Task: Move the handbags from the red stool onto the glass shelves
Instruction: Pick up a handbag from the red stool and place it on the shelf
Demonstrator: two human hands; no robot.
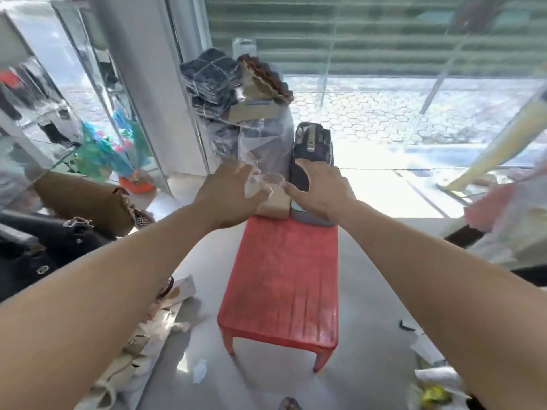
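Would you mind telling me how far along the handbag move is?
Done: brown bag already on a glass shelf. In hand: left hand reaching the tan bag, right hand on the dark bag. Left: both remain on the red stool.

no readable text, label, brand or number shows anywhere here.

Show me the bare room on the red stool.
The red stool is bare across its near and middle seat. Its far end is crowded: a tan bag and a dark bag, with both hands there.
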